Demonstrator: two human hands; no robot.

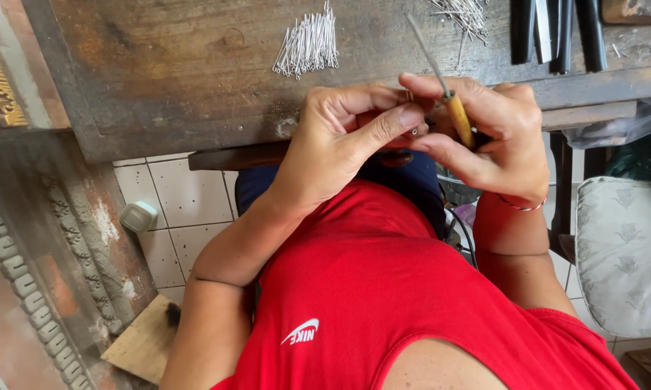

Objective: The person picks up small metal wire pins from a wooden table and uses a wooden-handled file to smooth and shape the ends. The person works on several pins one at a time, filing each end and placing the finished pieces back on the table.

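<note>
My left hand (pixel 340 148) was curled at the near edge of the workbench (pixel 195 79), thumb and forefinger pressed together on a very small metal piece (pixel 414 131); most of that piece was hidden by the fingertips, so I could not tell its shape. My right hand (pixel 495 137) was closed in a pencil-like grip on a thin pointed tool (pixel 448 90) with a yellow wooden handle, its slim metal shaft rising up and away over the bench. The two hands were touching, knuckles against fingers, with the tool's handle crossing just beside the pinched piece.

To do this step well, I judged that both hands ought to stay braced against each other and against the bench edge, so that the tip would work the little piece without skidding. A light, firm pinch looked wiser than a hard one, since so small a part could spring out and drop to the tiled floor (pixel 174 217) below.

Further out, a tidy bundle of silver pins (pixel 307 47) lay on the bench, well apart from my hands and to their left. A looser scatter of pins (pixel 464 13) sat near the far edge, above my right hand. Several dark-handled tools (pixel 553 32) lay side by side at the upper right. A thin bracelet (pixel 522 205) circled my right wrist.
</note>
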